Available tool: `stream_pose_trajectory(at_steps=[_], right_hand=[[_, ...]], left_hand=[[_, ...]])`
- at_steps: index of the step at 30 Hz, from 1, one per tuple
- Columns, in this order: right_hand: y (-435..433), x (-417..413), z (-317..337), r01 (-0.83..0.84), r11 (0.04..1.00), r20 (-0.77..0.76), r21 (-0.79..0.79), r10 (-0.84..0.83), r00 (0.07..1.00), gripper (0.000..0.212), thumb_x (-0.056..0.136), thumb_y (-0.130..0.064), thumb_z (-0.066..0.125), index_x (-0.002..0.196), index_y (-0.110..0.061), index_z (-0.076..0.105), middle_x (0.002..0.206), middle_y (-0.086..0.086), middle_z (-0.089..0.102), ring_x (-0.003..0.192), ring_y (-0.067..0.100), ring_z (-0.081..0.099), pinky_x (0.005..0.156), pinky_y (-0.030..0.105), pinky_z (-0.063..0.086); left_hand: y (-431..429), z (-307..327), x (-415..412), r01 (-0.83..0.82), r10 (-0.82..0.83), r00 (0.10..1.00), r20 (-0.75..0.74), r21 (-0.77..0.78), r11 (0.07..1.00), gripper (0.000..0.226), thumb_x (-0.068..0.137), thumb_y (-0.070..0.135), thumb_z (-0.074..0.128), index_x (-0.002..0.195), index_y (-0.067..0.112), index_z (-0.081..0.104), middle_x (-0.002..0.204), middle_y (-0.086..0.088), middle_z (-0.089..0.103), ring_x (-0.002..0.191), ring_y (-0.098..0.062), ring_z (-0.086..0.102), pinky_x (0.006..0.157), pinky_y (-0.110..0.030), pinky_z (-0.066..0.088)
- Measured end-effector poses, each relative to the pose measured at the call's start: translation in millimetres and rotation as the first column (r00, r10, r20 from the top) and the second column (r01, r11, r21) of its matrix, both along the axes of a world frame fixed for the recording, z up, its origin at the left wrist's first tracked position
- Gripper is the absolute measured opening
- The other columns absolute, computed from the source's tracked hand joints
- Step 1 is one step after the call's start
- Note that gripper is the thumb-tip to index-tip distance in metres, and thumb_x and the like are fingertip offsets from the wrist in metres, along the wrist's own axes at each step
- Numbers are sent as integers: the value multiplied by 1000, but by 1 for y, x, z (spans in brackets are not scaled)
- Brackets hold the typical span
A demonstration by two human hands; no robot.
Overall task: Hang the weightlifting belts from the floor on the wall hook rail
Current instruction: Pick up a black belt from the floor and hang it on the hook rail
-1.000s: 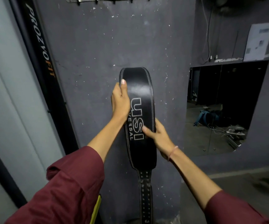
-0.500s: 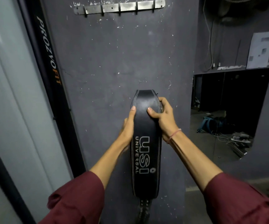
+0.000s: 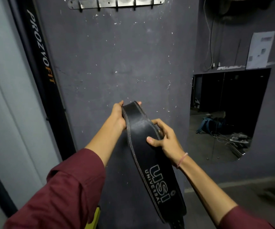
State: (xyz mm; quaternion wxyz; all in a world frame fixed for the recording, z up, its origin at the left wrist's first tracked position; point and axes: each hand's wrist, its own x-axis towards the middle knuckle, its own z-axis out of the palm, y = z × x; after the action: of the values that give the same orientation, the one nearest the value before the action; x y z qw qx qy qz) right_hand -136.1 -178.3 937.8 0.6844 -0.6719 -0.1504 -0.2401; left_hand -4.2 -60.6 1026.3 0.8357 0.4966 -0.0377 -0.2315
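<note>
Belt: You held the black stitched-leather weightlifting belt with white "USI UNIVERSAL" lettering at the centre of the frame, off the floor. It slanted from upper left to lower right, and its lower end ran out at the bottom edge.
Left grip: Your left grip was clamped round the belt's upper end, with fingertips showing past the far side, probably to steer that end toward a hook.
Right grip: Your right grip was clamped lower down, thumb on the face and fingers curled behind the right edge, which I judge was to carry the weight.
Rail: The bare steel hook rail sat at the top of the frame on the scuffed grey wall, well above the belt. Nothing hung on the hooks in view.
Stage: The belt was lifted but not yet hung.
Unknown: The buckle was hidden, so I could not tell what would catch the hook.
</note>
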Motion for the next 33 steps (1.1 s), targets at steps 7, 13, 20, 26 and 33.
stream_pose_trajectory(at_steps=[7,13,20,26,33], right_hand=[[-13,-1,-39,90,987,-280,-135,-125,952,63,83,13,63,136,-18,47,133,-16,48,128,4,40,104,15,33],[-14,3,-73,94,989,-397,-113,-132,908,71,89,6,61,148,-17,31,138,-17,35,132,-1,28,109,18,25],[8,25,-20,214,976,-67,-26,-216,974,17,90,4,58,80,-11,58,70,-8,59,71,7,54,69,24,46],[7,49,58,355,931,125,80,-363,923,25,91,-1,60,69,-13,55,55,-11,51,56,5,46,55,23,43],[12,37,-37,171,985,-73,24,-169,983,21,81,-4,73,76,3,54,71,3,51,72,9,49,68,26,44]], left_hand=[[-5,13,7,-30,41,991,124,-86,996,23,97,21,52,97,3,66,81,-12,71,77,-28,71,80,-41,60],[-19,20,8,-232,258,912,318,-118,966,12,100,19,52,102,8,56,77,-11,64,58,-22,64,51,-27,54],[-35,2,-2,-267,328,659,677,-197,943,21,91,-5,48,100,13,57,95,-10,61,94,-23,54,86,-41,42],[-35,1,-18,-288,311,597,739,-164,943,24,95,-8,40,106,9,53,98,-9,61,95,-21,56,90,-43,46],[-23,7,-6,-372,409,564,717,-221,901,22,94,-8,42,105,8,53,92,-4,60,91,-16,53,87,-34,42]])
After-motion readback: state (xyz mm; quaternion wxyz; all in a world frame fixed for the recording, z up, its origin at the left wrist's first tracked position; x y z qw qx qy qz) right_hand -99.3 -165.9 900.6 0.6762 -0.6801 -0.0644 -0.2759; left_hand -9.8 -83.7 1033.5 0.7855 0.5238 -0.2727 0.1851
